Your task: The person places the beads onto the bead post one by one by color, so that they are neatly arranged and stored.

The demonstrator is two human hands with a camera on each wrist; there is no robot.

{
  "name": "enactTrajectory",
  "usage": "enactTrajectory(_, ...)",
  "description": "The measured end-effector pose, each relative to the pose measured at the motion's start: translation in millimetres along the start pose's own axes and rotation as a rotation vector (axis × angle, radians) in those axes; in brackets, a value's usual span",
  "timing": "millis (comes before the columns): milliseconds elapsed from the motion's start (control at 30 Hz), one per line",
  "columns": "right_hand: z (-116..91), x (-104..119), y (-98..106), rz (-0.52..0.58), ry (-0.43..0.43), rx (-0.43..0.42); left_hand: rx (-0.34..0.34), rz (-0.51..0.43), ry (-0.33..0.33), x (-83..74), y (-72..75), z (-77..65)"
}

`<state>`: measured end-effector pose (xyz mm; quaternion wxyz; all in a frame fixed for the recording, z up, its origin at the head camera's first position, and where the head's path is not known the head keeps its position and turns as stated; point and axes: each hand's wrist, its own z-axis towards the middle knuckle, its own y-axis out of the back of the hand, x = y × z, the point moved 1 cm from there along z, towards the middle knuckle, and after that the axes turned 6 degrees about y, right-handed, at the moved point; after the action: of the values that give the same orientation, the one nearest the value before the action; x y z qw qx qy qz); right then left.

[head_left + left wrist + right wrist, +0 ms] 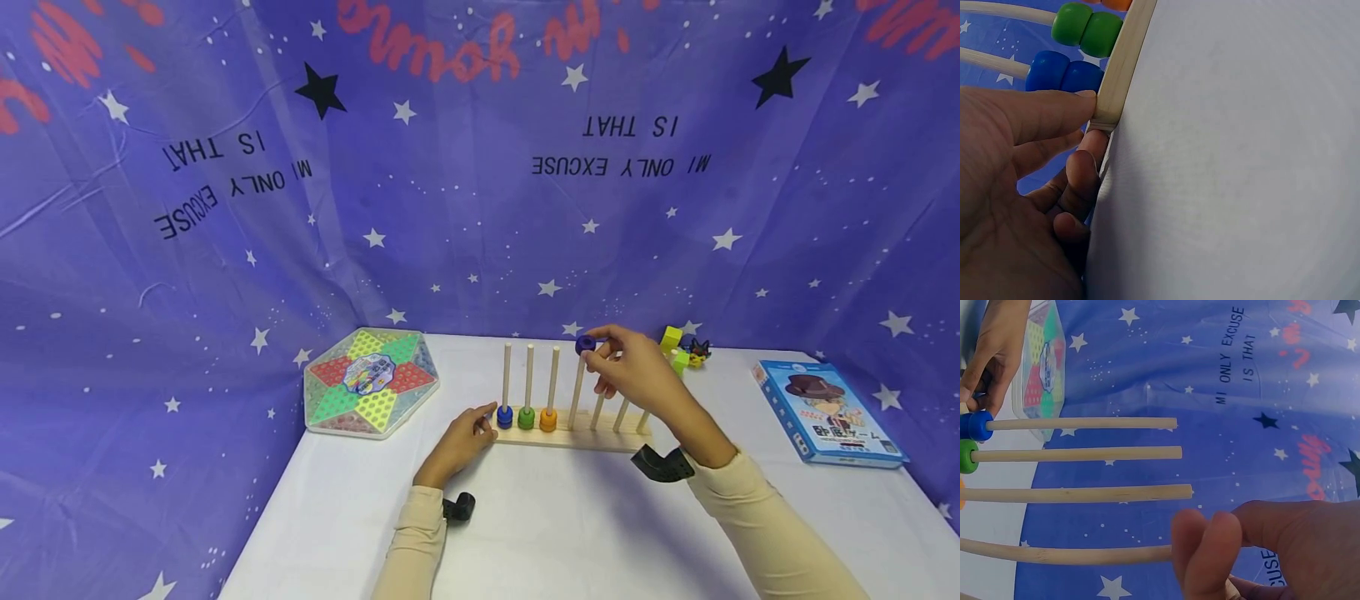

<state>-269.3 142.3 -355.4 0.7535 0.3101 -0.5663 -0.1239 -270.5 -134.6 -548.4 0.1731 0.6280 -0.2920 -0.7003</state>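
Observation:
A wooden peg stand [570, 439] with a row of upright pegs lies across the table. Its three leftmost pegs carry blue beads [505, 417], green beads [527, 419] and orange beads [549, 420], stacked in pairs at the bottom. At the left end of the base, my left hand [1029, 144] grips the wood, thumb on one face and fingertips against the other. My right hand [637, 371] pinches a purple bead [586, 342] at the tip of the fourth peg. Fingers hide that bead in the right wrist view; I cannot tell whether the peg is inside it.
A hexagonal Chinese checkers box [371, 383] sits to the left. On the right lies a blue picture box [832, 414]. Behind the right hand are yellow-green blocks [671, 338] and a small dark and yellow figure [699, 352]. A purple starred cloth [480, 208] hangs behind the table.

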Motion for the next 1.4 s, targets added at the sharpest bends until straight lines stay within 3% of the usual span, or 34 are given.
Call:
enactTrajectory(200,-8.3,-2.5,4.2,-0.005,0.008,-0.013,0.000,-0.001,-0.008,0.4,0.3,-1.3)
enactTrajectory(333,-26.3,-16.1,19.2,-0.003,-0.001,-0.078,0.005,-0.013,-0.016,-0.8,1.4,-0.9)
enactTrajectory(467,-52.3,-43.1,36.2,-0.007,-0.040,-0.186,0.014,-0.014,-0.011,-0.8,1.9,1.4)
enactTrajectory(667,-96.3,-103.8,47.6,0.017,-0.204,-0.257,0.023,-0.001,0.001,-3.7,3.5,3.6)
enactTrajectory(867,-127.1,-157.4,37.3,0.070,-0.344,-0.258,0.024,-0.017,0.015,-0.7,0.1,2.8)
enactTrajectory(1133,-142.0,-202.7,8.5,0.104,-0.554,-0.170,0.028,-0.025,0.019,3.7,-4.1,0.4)
enactTrajectory(1200,-143.9,-209.3,2.8,0.073,-0.574,-0.146,0.029,-0.029,0.018,3.2,-4.1,0.4)
enactTrajectory(1400,-140.2,-216.8,-8.5,0.026,-0.522,-0.148,0.015,-0.026,0.014,1.7,-1.8,2.9)
